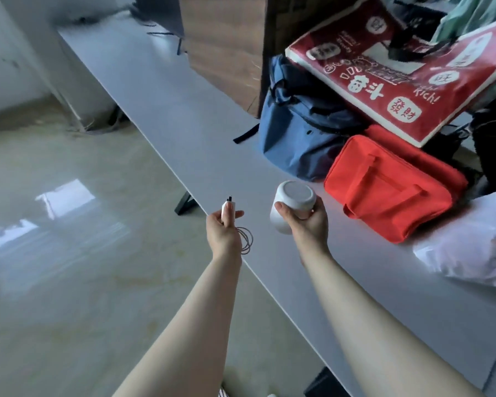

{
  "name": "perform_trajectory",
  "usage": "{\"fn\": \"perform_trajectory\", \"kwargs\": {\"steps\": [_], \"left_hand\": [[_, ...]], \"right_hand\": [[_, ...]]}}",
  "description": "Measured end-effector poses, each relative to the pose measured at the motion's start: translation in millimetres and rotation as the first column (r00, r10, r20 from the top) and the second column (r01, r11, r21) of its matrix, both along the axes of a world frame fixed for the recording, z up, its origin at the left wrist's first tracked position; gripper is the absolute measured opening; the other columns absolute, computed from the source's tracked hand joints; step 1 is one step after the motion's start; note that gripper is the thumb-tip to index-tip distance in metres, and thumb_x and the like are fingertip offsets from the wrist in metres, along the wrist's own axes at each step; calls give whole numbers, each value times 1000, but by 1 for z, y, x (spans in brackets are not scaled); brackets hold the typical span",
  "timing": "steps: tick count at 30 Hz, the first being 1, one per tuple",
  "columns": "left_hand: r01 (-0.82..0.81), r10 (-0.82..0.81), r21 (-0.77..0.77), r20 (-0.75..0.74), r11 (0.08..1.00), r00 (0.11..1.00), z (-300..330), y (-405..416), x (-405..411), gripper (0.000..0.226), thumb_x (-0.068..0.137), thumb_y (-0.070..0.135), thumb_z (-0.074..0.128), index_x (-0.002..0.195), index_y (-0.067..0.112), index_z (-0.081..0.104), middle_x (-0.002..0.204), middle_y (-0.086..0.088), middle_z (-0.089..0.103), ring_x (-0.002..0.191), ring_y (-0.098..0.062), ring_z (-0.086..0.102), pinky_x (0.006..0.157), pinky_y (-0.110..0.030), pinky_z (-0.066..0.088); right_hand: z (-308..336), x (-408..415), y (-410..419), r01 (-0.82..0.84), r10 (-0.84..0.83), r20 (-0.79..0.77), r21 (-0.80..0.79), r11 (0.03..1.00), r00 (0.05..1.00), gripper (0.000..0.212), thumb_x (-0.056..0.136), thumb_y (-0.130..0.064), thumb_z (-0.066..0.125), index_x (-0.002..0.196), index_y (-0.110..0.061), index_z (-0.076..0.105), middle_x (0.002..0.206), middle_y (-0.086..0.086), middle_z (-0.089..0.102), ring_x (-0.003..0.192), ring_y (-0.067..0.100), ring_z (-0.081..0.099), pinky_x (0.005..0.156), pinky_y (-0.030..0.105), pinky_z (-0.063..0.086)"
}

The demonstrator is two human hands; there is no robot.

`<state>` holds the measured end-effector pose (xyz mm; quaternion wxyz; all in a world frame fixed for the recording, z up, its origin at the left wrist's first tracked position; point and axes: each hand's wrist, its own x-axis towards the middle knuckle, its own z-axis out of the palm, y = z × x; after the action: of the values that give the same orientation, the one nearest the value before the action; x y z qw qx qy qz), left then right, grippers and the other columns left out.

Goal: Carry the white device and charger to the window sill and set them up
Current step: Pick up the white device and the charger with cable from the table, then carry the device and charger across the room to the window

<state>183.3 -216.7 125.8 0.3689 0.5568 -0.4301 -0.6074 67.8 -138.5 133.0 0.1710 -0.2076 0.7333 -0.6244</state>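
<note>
My right hand (305,224) grips a white rounded device (292,202), its flat grey end turned up toward me, held just above the long grey table (166,110). My left hand (224,230) pinches a small white charger plug (227,207) with dark prongs pointing up. Its thin white cable (247,239) hangs in loops beside that hand, over the table's front edge. No window sill shows in this view.
On the table to the right lie a red zip bag (384,190), a blue backpack (298,133), a red printed tote (407,70) and a white pillow-like bundle (464,253). A wooden panel (221,38) stands behind. Glossy floor (69,253) spreads to the left.
</note>
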Motion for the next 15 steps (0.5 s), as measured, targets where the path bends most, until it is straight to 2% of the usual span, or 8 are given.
{"fn": "perform_trajectory", "kwargs": {"steps": [2,7,11,15], "left_hand": [[-60,60,-3,5,998,998,0,-25,21,49,95,45,44,110,2,62,90,6,69,84,-4,58,72,-18,37],[-177,176,-33,-21,984,984,7,-76,69,46,95,42,46,110,2,61,96,-2,71,89,-12,58,75,-22,39],[-254,253,-31,-40,967,967,17,-120,109,41,95,41,48,108,3,57,85,5,67,84,-8,56,72,-18,38],[-307,304,-50,-55,950,951,36,-162,150,32,96,38,48,109,9,52,90,1,67,82,-8,56,68,-14,37]], "right_hand": [[3,16,-29,-45,45,-8,0,999,999,75,48,-57,78,112,-23,61,112,1,68,102,17,64,90,29,50],[6,59,-97,-158,158,9,23,987,987,86,45,-60,79,118,-20,59,118,4,66,107,20,63,94,36,51],[17,88,-149,-213,212,5,24,977,977,86,44,-60,79,117,-19,60,117,5,66,107,22,63,95,41,52],[37,117,-202,-254,254,-9,-6,967,967,83,46,-52,82,118,-17,60,119,6,66,108,23,63,93,36,51]]}}
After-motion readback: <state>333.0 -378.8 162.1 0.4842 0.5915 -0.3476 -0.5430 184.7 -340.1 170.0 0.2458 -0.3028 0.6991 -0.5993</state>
